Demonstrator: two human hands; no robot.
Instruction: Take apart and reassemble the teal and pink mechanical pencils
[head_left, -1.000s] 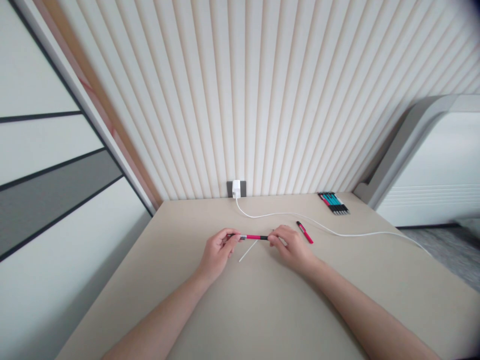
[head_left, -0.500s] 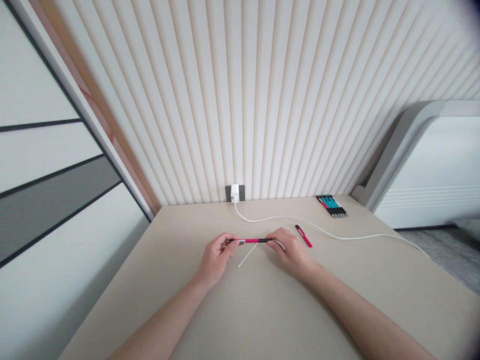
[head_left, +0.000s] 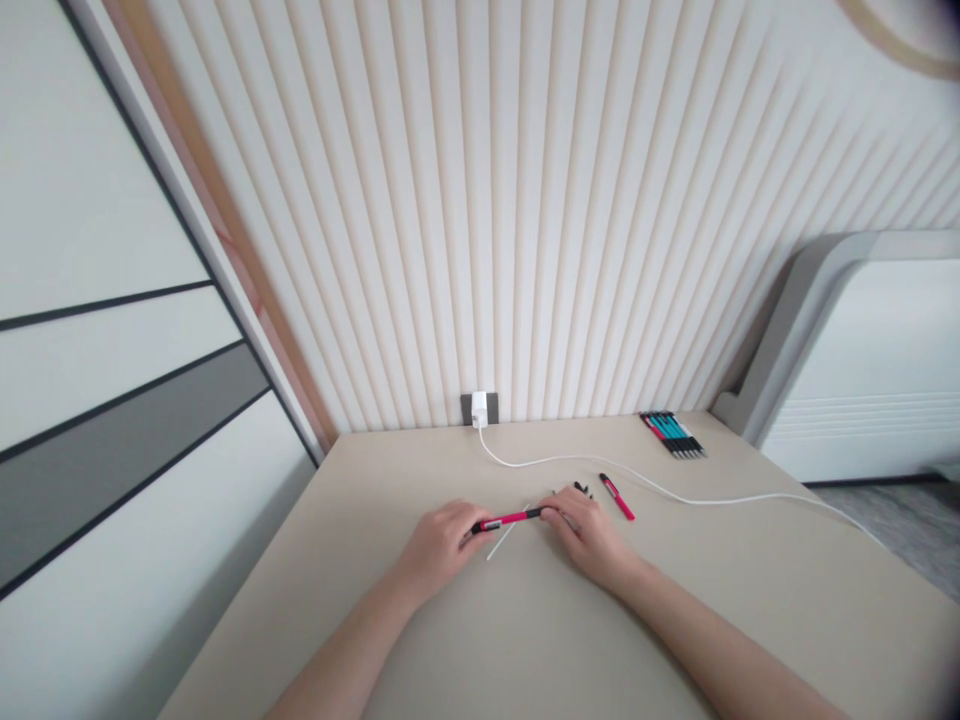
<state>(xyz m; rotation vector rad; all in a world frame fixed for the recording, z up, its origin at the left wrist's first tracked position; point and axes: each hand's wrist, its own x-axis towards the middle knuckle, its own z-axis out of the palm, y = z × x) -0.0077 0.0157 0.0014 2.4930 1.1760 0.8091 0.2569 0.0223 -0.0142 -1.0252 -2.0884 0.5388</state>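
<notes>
Head view: a small cluster of black pieces [head_left: 582,490] lies on the beige tabletop [head_left: 525,630] just beyond the right hand [head_left: 589,535], where the earlier frames show none; they are too small to identify. The red-and-black pen [head_left: 508,518] spans the gap between the hands, its pale-tipped end pinched in the narrow grip of the left hand [head_left: 439,548] and its black end closed in the fingers of the right hand. Earlier it lay nearly level; now it tilts, with the left end lower in the view. The hands also sit closer to the tabletop, resting near or on it, though contact is hard to confirm. A thin white rod [head_left: 500,541] lies under the pen, between the hands. Beyond them are a loose red pen [head_left: 616,497] and, near the wall, a tight row of pens [head_left: 673,434]. A white cable [head_left: 675,497] runs from a white charger [head_left: 479,409] plugged in at the ribbed wall panel [head_left: 525,250]. The whole view sits slightly differently, with the table lower in the frame.
</notes>
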